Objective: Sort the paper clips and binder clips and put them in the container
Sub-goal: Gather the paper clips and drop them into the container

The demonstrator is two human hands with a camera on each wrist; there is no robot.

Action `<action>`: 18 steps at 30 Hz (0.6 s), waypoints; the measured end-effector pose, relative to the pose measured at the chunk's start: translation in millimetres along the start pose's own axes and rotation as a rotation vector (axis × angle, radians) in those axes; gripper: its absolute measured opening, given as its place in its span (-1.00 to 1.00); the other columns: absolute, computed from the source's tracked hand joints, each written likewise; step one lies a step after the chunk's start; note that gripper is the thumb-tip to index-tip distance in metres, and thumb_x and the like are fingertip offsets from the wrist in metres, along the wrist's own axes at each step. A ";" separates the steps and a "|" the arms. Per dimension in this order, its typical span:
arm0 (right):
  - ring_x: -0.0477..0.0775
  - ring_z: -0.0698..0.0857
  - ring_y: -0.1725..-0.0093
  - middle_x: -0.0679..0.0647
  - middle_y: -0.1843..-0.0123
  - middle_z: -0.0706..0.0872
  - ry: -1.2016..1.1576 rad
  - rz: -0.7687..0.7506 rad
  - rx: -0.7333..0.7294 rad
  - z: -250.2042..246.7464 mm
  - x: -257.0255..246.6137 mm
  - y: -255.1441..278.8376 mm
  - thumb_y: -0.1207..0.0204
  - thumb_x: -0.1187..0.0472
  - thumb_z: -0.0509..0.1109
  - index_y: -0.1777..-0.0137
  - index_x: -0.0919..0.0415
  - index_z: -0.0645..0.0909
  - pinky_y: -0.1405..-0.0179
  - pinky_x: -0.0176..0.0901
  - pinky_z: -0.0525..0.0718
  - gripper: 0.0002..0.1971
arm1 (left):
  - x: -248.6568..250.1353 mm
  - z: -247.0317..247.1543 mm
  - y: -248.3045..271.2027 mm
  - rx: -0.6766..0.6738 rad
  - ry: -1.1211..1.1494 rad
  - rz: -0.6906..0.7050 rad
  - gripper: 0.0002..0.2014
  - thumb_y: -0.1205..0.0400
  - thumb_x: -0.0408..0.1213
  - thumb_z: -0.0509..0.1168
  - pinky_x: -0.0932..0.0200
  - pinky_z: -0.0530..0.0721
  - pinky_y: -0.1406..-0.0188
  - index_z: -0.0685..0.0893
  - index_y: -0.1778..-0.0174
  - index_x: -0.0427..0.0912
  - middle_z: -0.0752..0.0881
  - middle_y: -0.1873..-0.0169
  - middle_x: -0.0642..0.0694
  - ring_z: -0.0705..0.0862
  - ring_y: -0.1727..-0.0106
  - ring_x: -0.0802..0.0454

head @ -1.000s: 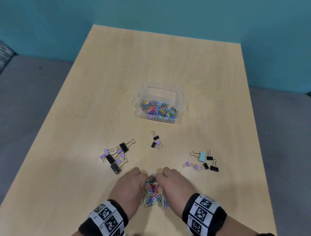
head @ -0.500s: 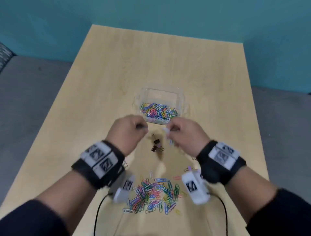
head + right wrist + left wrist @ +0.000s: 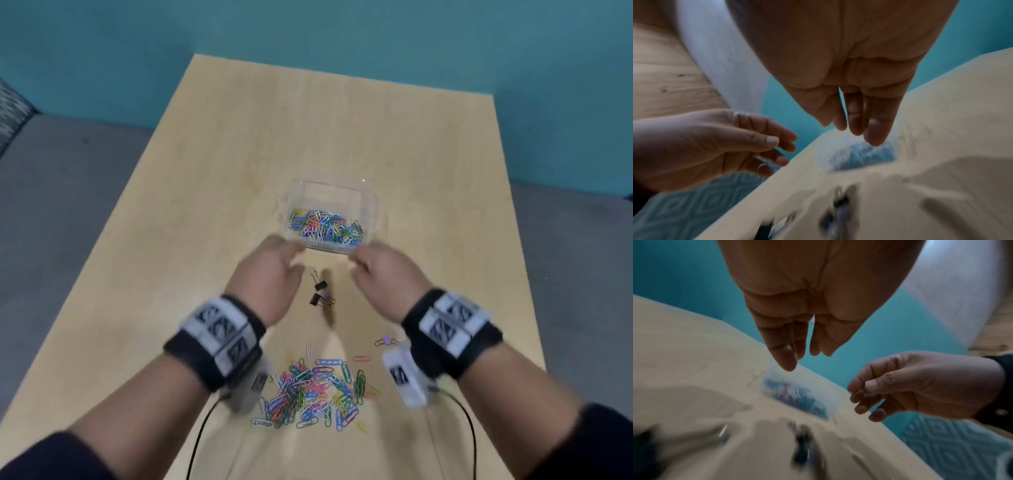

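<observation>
A clear plastic container stands mid-table with a heap of coloured paper clips inside. My left hand and right hand hover side by side at its near edge. In the left wrist view the left hand has straight fingers and holds nothing I can see. The right wrist view shows the right hand the same way. A loose pile of paper clips lies near the table's front edge. Black and purple binder clips lie between my hands.
A purple binder clip lies by my right wrist; other binder clips are hidden under my arms. The wooden table is bare beyond the container. A teal wall and grey floor surround it. Cables trail from both wrist cameras.
Both hands rose from the paper clip pile and moved forward to the container's near edge. Their fingers, pinched together half a second ago, are now spread.
</observation>
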State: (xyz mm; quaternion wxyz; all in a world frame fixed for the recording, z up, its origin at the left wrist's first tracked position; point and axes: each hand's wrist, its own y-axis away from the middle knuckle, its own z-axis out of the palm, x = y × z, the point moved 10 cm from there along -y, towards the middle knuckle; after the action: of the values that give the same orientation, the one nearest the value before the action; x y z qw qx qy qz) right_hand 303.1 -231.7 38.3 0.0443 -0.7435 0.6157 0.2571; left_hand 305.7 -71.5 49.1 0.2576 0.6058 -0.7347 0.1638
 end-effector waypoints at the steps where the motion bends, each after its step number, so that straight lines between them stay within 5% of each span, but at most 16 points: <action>1: 0.29 0.65 0.01 0.23 -0.04 0.63 0.026 -0.016 -0.072 20.3 -2.8 23.0 -0.58 0.21 0.20 -0.13 0.22 0.62 0.05 0.05 0.59 -0.77 | 1.2 16.0 24.5 -0.071 -0.001 0.029 -0.72 -0.59 -0.28 0.28 0.06 0.59 -0.08 0.66 -0.22 -0.11 0.63 -0.07 -0.13 0.66 -0.03 -0.13; 5: 0.17 0.52 -0.17 0.12 -0.16 0.56 0.110 -0.075 -0.197 89.4 -14.6 97.5 -0.56 0.26 0.20 -0.24 0.19 0.49 -0.15 -0.04 0.55 -0.73 | 3.6 86.3 97.0 -0.303 -0.163 0.179 -0.64 -0.63 -0.29 0.20 -0.03 0.54 -0.33 0.53 -0.36 -0.11 0.52 -0.40 -0.08 0.49 -0.36 -0.07; 7: 0.24 0.40 -0.39 0.18 -0.36 0.48 0.194 -0.058 -0.210 114.6 -14.5 119.0 -0.47 0.29 0.30 -0.40 0.25 0.39 -0.38 -0.01 0.47 -0.52 | 0.8 110.9 109.8 -0.348 -0.283 0.257 -0.57 -0.59 -0.30 0.19 -0.08 0.52 -0.36 0.47 -0.41 -0.16 0.45 -0.48 -0.13 0.41 -0.47 -0.15; 9: 0.35 0.34 -0.50 0.29 -0.46 0.42 0.252 -0.051 -0.202 129.8 -15.3 132.5 -0.39 0.26 0.38 -0.49 0.35 0.33 -0.46 0.12 0.43 -0.36 | 0.7 122.4 116.8 -0.373 -0.346 0.305 -0.57 -0.58 -0.26 0.12 -0.08 0.51 -0.36 0.47 -0.39 -0.18 0.47 -0.45 -0.13 0.40 -0.47 -0.18; 12: 0.29 0.51 -0.39 0.22 -0.34 0.56 0.225 -0.138 -0.133 126.3 -29.6 145.4 -0.33 0.20 0.46 -0.39 0.30 0.46 -0.32 0.06 0.58 -0.40 | 11.3 100.7 130.2 -0.269 -0.302 0.355 -0.65 -0.55 -0.21 0.14 0.13 0.58 -0.26 0.64 -0.20 -0.14 0.68 -0.18 -0.04 0.62 -0.21 -0.07; 15: 0.14 0.51 -0.31 0.04 -0.28 0.55 0.119 -0.150 -0.084 112.2 -24.3 160.1 -0.40 0.20 0.41 -0.37 0.16 0.43 -0.31 -0.13 0.54 -0.49 | -7.1 61.6 149.1 -0.107 -0.228 0.179 -0.62 -0.46 -0.20 0.36 0.10 0.58 -0.14 0.63 -0.21 -0.16 0.65 -0.14 -0.11 0.56 -0.12 -0.11; 18: 0.12 0.36 -0.30 -0.01 -0.43 0.36 0.098 0.044 -0.141 110.8 6.8 174.3 -0.43 0.14 0.35 -0.56 0.04 0.16 -0.31 -0.16 0.46 -0.30 | -44.9 57.6 175.4 -0.154 -0.235 -0.096 -0.25 -0.32 0.00 0.54 -0.06 0.61 -0.13 0.48 -0.40 -0.17 0.52 -0.28 -0.19 0.42 -0.17 -0.18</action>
State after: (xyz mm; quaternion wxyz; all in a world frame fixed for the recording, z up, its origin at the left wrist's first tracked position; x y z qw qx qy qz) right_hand 104.0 -236.9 -16.7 -0.0440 -0.7429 0.6135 0.2642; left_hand 130.3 -30.0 -11.2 0.2229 0.6338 -0.7404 0.0221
